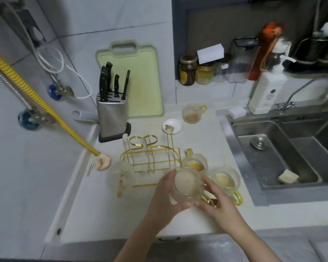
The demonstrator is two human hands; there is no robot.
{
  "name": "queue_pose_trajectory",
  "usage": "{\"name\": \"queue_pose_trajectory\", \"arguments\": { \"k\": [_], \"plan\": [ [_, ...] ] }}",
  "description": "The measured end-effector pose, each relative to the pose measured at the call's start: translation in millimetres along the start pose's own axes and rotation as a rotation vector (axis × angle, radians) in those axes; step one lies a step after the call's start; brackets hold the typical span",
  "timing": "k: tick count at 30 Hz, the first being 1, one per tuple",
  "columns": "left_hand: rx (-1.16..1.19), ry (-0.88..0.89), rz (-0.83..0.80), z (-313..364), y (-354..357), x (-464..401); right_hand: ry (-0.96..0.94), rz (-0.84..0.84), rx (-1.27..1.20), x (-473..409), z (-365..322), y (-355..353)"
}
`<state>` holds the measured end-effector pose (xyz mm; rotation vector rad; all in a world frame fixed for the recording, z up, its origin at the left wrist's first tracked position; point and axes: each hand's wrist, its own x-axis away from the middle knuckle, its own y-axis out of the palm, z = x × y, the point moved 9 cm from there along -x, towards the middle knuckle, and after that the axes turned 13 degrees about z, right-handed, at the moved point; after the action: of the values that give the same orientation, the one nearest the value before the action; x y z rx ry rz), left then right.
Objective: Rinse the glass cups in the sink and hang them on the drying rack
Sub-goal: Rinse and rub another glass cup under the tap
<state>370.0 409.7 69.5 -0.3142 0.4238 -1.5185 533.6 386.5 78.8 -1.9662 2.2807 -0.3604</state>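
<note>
At right, steel sink (273, 157) set in white counter (102, 205); gold drying rack (150, 157) at centre. Before the rack, left hand (165, 197) and right hand (214, 199) wrap around a glass cup (186, 184) holding brownish residue, fingers curled against its sides.

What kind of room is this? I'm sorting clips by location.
Most likely a home kitchen: a steel sink set into the white counter, a knife block beside a green cutting board, and food jars on the ledge.
</note>
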Motion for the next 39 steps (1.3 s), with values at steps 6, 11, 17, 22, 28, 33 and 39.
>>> {"name": "queue_pose_trajectory", "arguments": {
  "k": [6,11,17,22,28,33,39],
  "plan": [
    [0.069,0.080,-0.077,73,88,-6,-0.065,0.128,0.000,1,0,-114],
    [0.134,0.072,-0.142,132,187,4,-0.054,0.206,0.007,7,21,-224],
    [0.223,0.124,-0.264,199,311,27,-0.028,0.328,0.062,22,57,-357],
    [0.244,0.163,-0.372,251,395,45,0.016,0.426,0.077,37,81,-447],
    [0.199,0.193,-0.470,282,469,37,0.051,0.520,0.060,34,98,-512],
    [0.241,0.176,-0.555,294,510,8,0.104,0.588,0.039,3,120,-541],
    [0.327,0.027,-0.631,288,554,-45,0.212,0.626,0.048,-58,134,-567]
  ]
}}
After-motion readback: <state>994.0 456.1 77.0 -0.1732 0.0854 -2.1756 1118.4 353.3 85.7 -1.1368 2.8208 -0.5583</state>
